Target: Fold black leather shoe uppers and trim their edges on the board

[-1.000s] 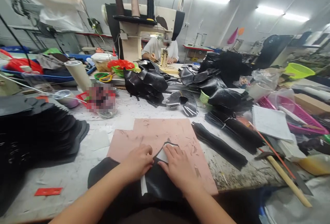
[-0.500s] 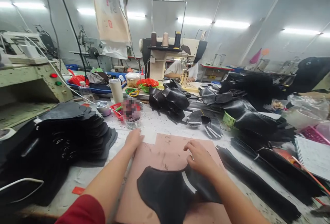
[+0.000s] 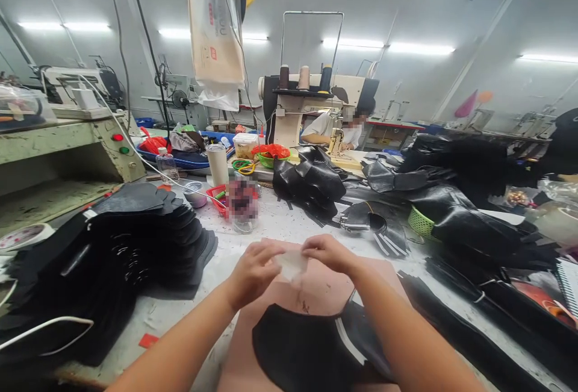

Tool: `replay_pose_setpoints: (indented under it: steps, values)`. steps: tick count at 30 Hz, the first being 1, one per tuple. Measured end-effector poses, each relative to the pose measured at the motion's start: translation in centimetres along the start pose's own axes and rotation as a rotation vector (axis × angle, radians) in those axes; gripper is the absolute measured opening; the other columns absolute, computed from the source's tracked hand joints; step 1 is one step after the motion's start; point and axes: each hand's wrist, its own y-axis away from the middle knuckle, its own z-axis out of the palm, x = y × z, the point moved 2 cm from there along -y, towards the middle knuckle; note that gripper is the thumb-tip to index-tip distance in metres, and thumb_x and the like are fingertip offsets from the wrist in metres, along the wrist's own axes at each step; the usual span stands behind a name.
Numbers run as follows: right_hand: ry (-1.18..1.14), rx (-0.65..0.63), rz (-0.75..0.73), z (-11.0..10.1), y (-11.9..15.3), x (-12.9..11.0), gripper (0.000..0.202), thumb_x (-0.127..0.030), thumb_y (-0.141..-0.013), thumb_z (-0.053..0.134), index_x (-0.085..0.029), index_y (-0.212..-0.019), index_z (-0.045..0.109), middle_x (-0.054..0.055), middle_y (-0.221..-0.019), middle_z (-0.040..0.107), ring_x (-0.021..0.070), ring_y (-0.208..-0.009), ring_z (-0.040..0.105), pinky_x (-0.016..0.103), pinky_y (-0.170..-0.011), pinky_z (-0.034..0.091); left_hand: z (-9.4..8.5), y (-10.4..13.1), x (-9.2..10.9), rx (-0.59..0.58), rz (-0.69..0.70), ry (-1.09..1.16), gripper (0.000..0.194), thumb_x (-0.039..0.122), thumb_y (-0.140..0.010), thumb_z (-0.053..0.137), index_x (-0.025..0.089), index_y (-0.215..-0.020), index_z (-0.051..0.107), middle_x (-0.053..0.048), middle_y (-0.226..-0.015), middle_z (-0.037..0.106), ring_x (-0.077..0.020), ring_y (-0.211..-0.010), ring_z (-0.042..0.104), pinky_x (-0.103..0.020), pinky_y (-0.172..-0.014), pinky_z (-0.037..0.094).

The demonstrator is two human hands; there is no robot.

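Between my two hands a small, thin whitish piece, like paper or backing film, is stretched above the board. My left hand pinches its left side, and my right hand pinches the right edge. Both hands are above the far part of a pinkish board. Nearer to me on that board lies a black leather-like piece with a curved upper edge. A narrow white strip runs along its right side, where another black piece meets it, partly hidden by my right forearm.
A tall stack of black cut pieces stands at left. Glossy black pieces and a green basket are beyond the board. A white tumbler stands behind a red basket. Across the table, a person sits at a sewing machine.
My left hand has lifted the whitish piece from the board's far left corner and brought it rightward. My right hand has moved left and taken its other side. The view has shifted slightly left.
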Motion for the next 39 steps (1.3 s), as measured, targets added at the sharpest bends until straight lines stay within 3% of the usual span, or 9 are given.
replay_pose_setpoints:
  steps: [3, 6, 11, 14, 20, 27, 31, 36, 39]
  values:
    - [-0.198, 0.316, 0.095, -2.4, 1.5, 2.7, 0.016, -0.034, -0.061, 0.060, -0.018, -0.061, 0.061, -0.001, -0.058, 0.060, 0.0125, -0.057, 0.052, 0.024, -0.055, 0.039, 0.8, -0.1, -0.1, 0.013, 0.077, -0.001, 0.023, 0.015, -0.084, 0.043, 0.022, -0.072, 0.061, -0.004, -0.103, 0.065, -0.0175, -0.100, 0.053, -0.035, -0.088, 0.034]
    - [-0.376, 0.649, 0.171, -3.8, 3.6, 5.0, 0.031, -0.049, -0.062, 0.053, -0.019, -0.070, 0.056, -0.003, -0.057, 0.054, 0.0096, -0.051, 0.046, 0.021, -0.046, 0.033, 2.2, -1.1, -1.7, -0.035, -0.023, 0.016, 0.023, 0.014, -0.084, 0.042, 0.020, -0.070, 0.059, -0.007, -0.095, 0.066, -0.0188, -0.096, 0.055, -0.037, -0.087, 0.034]
    - [-0.580, 0.820, 0.220, -2.8, 7.3, 4.8, 0.035, -0.047, -0.051, 0.066, -0.019, -0.068, 0.052, -0.006, -0.051, 0.046, 0.0082, -0.045, 0.044, 0.019, -0.042, 0.033, 2.4, -1.9, -4.1, -0.144, -0.216, 0.117, 0.019, 0.033, -0.065, 0.068, 0.019, -0.064, 0.056, -0.004, -0.066, 0.062, -0.0229, -0.077, 0.056, -0.038, -0.078, 0.038]
    - [-0.758, 0.774, 0.271, -0.3, 8.9, 2.8, 0.032, -0.036, -0.048, 0.071, -0.018, -0.068, 0.054, -0.006, -0.051, 0.048, 0.0074, -0.045, 0.046, 0.017, -0.041, 0.034, 1.1, -1.5, -3.4, -0.142, -0.369, 0.211, 0.033, 0.044, -0.058, 0.068, 0.018, -0.075, 0.056, -0.004, -0.068, 0.060, -0.0249, -0.076, 0.055, -0.042, -0.080, 0.038]
    - [-0.956, 0.523, 0.316, 5.7, 10.2, -0.6, 0.031, -0.026, -0.049, 0.072, -0.016, -0.074, 0.058, -0.003, -0.064, 0.058, 0.0046, -0.048, 0.049, 0.013, -0.040, 0.032, -0.3, 0.5, 2.6, -0.138, -0.660, 0.585, 0.045, 0.045, -0.086, 0.019, 0.016, -0.078, 0.053, -0.006, -0.071, 0.061, -0.0193, -0.070, 0.060, -0.033, -0.063, 0.046]
    - [-0.811, 0.374, 0.288, 8.3, 11.5, -0.4, 0.032, -0.035, -0.054, 0.071, -0.015, -0.078, 0.063, 0.000, -0.066, 0.060, 0.0079, -0.051, 0.049, 0.017, -0.042, 0.033, -0.7, 3.5, 6.2, 0.058, -1.198, 1.394, 0.033, 0.040, -0.055, 0.071, 0.015, -0.068, 0.053, 0.003, -0.062, 0.055, -0.0080, -0.053, 0.051, -0.019, -0.050, 0.042]
    - [-0.808, 0.436, 0.285, 7.7, 11.8, -0.5, 0.035, -0.043, -0.057, 0.070, -0.016, -0.078, 0.064, 0.001, -0.069, 0.058, 0.0083, -0.054, 0.047, 0.018, -0.045, 0.036, -1.6, 4.8, 6.2, 0.003, -1.214, 1.464, 0.030, 0.036, -0.054, 0.073, 0.015, -0.064, 0.055, 0.004, -0.057, 0.054, -0.0067, -0.050, 0.048, -0.019, -0.049, 0.039]
    - [-0.765, 0.168, 0.353, 7.9, 11.6, -0.9, 0.038, -0.040, -0.054, 0.076, -0.015, -0.079, 0.061, 0.001, -0.064, 0.059, 0.0099, -0.054, 0.050, 0.019, -0.046, 0.036, -2.2, 5.6, 6.4, -0.129, -1.165, 1.439, 0.032, 0.041, -0.055, 0.072, 0.012, -0.067, 0.061, 0.002, -0.057, 0.054, -0.0086, -0.051, 0.048, -0.021, -0.048, 0.037]
    - [-0.801, 0.140, 0.319, 8.4, 11.8, -0.7, 0.041, -0.035, -0.055, 0.076, -0.021, -0.087, 0.055, -0.001, -0.068, 0.058, 0.0114, -0.058, 0.052, 0.019, -0.047, 0.038, -2.1, 5.7, 6.3, -0.113, -1.180, 1.403, 0.037, 0.045, -0.055, 0.071, 0.012, -0.069, 0.062, 0.002, -0.058, 0.054, -0.0081, -0.050, 0.046, -0.021, -0.048, 0.036]
